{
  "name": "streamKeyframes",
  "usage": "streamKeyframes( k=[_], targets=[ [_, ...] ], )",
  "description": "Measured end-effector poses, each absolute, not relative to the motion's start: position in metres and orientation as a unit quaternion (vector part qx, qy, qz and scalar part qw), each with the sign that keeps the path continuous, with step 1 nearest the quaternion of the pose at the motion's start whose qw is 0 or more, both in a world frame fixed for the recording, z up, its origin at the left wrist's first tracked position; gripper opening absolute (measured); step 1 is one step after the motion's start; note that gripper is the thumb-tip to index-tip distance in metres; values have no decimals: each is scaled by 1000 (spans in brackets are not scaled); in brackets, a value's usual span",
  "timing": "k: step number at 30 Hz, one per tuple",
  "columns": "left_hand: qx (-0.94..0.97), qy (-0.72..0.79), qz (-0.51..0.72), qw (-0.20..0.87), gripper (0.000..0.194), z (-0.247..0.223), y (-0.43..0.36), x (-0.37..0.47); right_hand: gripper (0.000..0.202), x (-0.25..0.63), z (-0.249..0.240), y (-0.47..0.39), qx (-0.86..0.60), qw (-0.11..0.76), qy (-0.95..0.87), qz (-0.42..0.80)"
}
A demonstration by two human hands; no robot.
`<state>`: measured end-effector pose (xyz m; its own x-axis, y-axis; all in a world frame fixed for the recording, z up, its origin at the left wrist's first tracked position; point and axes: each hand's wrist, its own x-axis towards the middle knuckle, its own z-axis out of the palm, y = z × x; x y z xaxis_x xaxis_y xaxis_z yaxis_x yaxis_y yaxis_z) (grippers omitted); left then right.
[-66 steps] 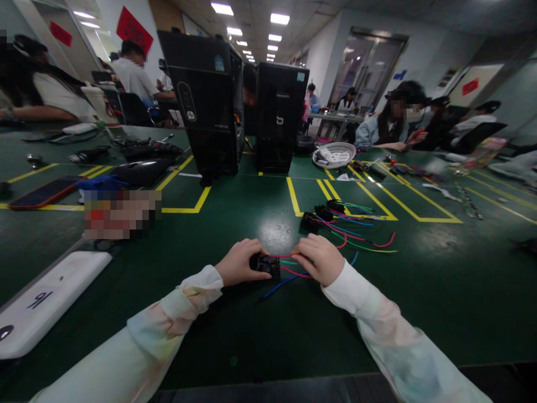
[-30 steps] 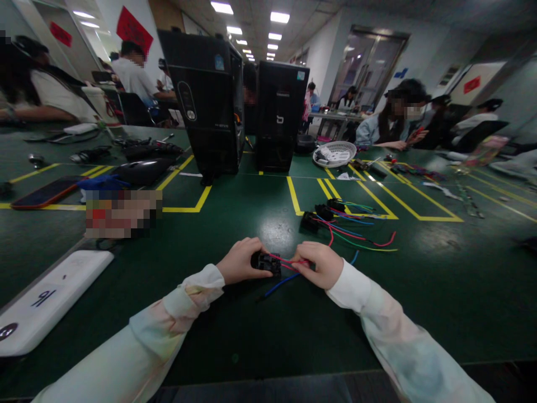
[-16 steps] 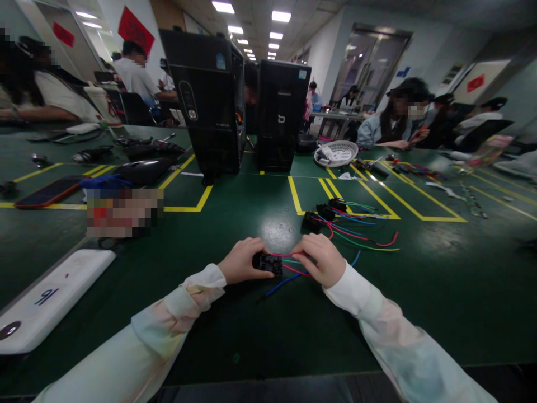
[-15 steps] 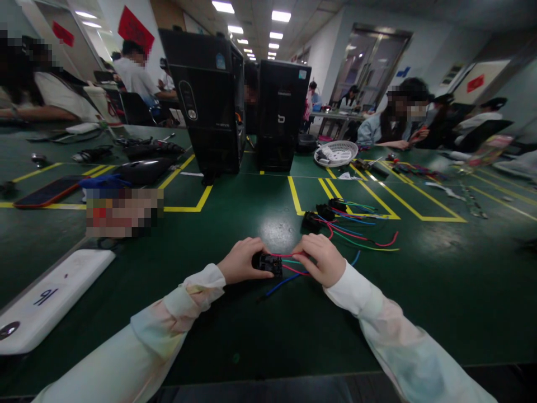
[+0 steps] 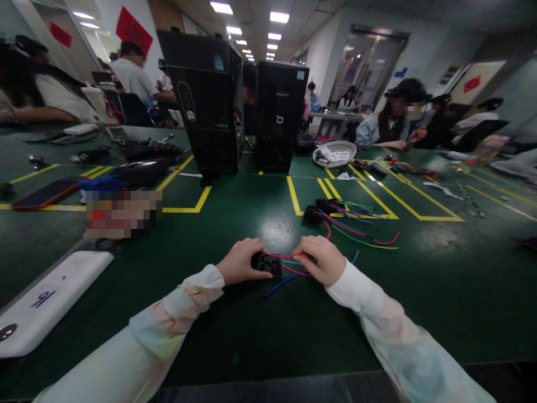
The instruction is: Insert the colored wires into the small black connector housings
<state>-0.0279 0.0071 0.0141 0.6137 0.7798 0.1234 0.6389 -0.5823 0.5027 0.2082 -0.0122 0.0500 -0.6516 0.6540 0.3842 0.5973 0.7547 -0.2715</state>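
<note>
The left hand (image 5: 241,262) holds a black connector (image 5: 271,266) between thumb and fingers, its wired side facing right. Just right of the connector, the right hand (image 5: 322,259) pinches a red wire (image 5: 282,256) narrowly between thumb and fingertips, and the wire runs nearly straight between the two hands. A green wire (image 5: 289,261) and a second red wire (image 5: 295,271) leave the connector beside it and pass behind the right hand; I cannot tell whether that hand grips them too.

For good work here, the left hand should probably brace the connector firmly while the right guides the wire along its own line, without bending it sideways or tugging its neighbours. A blue wire (image 5: 279,286) lies on the table (image 5: 260,341) just in front of the connector, best given slack.

Beyond the connector, to its right, spare connectors (image 5: 312,215) lie bunched with coloured wires. Farther beyond it stand two black computer towers (image 5: 210,106).
</note>
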Motion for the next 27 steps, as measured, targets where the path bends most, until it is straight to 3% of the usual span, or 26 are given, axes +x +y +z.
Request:
streamKeyframes(
  k=[4,7,10,15,22,27],
  targets=[
    [875,401,170,213,41,13,8,-28,10,210,48,-14,-312,189,-925,106],
    [876,401,168,210,42,12,8,-28,10,213,44,-9,-361,161,-915,75],
    [876,406,166,203,43,13,8,-29,13,213,44,-5,-400,189,-896,28],
    [874,406,169,206,42,13,8,-30,15,210,47,-8,-360,257,-895,55],
    [874,401,176,210,43,11,8,-30,7,212,38,-6,-379,166,-906,84],
    [874,403,172,210,43,12,8,-29,13,213,33,1,-380,161,-909,58]
  ],
)
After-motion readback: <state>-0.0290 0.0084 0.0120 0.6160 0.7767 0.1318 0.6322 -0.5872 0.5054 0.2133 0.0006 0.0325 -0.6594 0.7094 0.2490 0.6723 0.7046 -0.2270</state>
